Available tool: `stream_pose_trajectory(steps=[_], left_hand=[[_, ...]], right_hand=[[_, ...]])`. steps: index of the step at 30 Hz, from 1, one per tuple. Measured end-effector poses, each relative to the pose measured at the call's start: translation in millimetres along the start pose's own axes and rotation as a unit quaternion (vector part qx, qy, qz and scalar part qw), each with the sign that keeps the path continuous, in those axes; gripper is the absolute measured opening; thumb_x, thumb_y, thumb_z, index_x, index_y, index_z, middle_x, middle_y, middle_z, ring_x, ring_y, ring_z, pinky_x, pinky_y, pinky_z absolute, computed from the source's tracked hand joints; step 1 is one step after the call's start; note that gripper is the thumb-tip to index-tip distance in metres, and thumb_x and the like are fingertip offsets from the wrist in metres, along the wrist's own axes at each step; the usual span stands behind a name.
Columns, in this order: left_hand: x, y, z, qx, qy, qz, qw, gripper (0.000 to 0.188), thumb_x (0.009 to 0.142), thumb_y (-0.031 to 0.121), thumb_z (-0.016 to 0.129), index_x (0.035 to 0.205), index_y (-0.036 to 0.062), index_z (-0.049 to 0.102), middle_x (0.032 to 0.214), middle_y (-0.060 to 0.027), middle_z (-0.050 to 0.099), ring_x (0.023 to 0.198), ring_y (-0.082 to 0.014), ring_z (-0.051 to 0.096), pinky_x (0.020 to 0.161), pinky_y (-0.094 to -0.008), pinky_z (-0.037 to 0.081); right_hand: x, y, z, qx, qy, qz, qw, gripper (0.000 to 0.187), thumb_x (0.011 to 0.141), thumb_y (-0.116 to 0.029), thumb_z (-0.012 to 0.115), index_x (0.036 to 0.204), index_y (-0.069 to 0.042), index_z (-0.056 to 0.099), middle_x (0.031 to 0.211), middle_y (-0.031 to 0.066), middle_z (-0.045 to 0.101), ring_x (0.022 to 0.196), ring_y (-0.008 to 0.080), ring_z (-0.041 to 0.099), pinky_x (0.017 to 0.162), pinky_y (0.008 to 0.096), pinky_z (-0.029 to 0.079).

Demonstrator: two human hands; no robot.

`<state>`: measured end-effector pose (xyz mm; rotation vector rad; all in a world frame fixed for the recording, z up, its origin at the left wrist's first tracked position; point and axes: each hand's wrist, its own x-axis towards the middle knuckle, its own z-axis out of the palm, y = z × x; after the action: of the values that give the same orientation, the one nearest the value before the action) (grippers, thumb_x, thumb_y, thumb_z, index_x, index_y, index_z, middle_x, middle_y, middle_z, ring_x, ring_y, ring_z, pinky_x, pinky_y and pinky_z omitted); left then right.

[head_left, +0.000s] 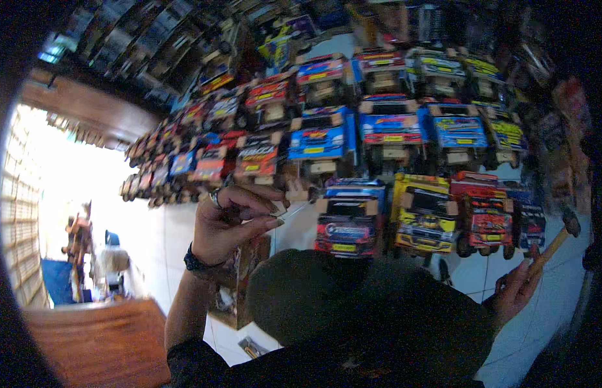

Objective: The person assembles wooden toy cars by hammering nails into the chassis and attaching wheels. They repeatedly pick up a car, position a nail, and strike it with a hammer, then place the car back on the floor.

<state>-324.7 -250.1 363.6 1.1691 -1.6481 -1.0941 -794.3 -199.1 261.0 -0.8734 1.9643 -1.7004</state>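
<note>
My left hand [233, 216] is raised at the centre-left, wearing a ring and a dark wristband. Its thumb and forefinger close on a small pale flat piece [280, 215], too small to name for certain. At the right, my right hand [516, 291] grips the wooden handle of a hammer [552, 247], its dark head pointing up and away. Close beyond the left hand stand toy trucks, among them a red-and-black one [258, 158] and a dark blue-and-red one [346, 226] in the nearest row. A yellow truck [424, 216] and a red truck [485, 210] stand beside it.
Several rows of colourful toy trucks, such as a blue one [319, 137], fill the tiled floor [294, 233] ahead. Below my left hand is a brown wooden box-like piece [239, 278]. A reddish-brown wooden surface [100, 343] lies at the lower left, near a bright opening.
</note>
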Motion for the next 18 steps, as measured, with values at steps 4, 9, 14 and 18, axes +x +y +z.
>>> stream_pose_trajectory(steps=[4,9,14,18], left_hand=[[60.4,1.1,51.5,-0.057,-0.113,0.066,0.99,0.02,0.082,-0.009,0.074,0.098,0.0013,0.066,0.116,-0.0185,0.068,0.111,-0.025,0.066,0.094,-0.0378,0.056],[107.2,6.5,104.7,0.004,-0.162,0.184,0.969,0.02,0.084,-0.002,0.076,0.102,0.0034,0.07,0.113,-0.0156,0.07,0.105,-0.0214,0.069,0.089,-0.0324,0.056],[108.2,11.7,132.5,-0.07,-0.148,0.062,0.985,0.024,0.087,-0.006,0.071,0.109,-0.0014,0.065,0.112,-0.0167,0.07,0.105,-0.0222,0.069,0.091,-0.0318,0.056],[112.8,11.8,144.9,-0.055,-0.191,-0.004,0.98,0.027,0.088,-0.008,0.069,0.113,-0.0015,0.063,0.108,-0.0144,0.071,0.102,-0.0209,0.07,0.088,-0.0317,0.057]], right_hand=[[-5.1,-19.2,1.2,0.03,-0.057,-0.013,0.998,0.035,0.102,-0.013,0.054,0.136,-0.007,0.048,0.071,-0.0057,0.049,0.052,0.0003,0.037,0.043,0.0192,0.03],[-5.8,-38.5,-4.3,-0.005,-0.173,0.016,0.985,0.034,0.098,-0.014,0.059,0.13,-0.007,0.052,0.068,-0.0063,0.046,0.051,0.0024,0.04,0.045,0.0209,0.032],[3.5,-21.6,-41.8,-0.078,-0.236,-0.021,0.968,0.021,0.098,-0.022,0.056,0.11,-0.006,0.061,0.063,-0.0051,0.049,0.053,0.0046,0.042,0.049,0.025,0.034],[-11.4,38.5,-86.0,-0.151,-0.07,-0.025,0.986,0.018,0.102,-0.02,0.051,0.106,-0.005,0.06,0.063,-0.0008,0.053,0.054,0.0065,0.045,0.048,0.0272,0.035]])
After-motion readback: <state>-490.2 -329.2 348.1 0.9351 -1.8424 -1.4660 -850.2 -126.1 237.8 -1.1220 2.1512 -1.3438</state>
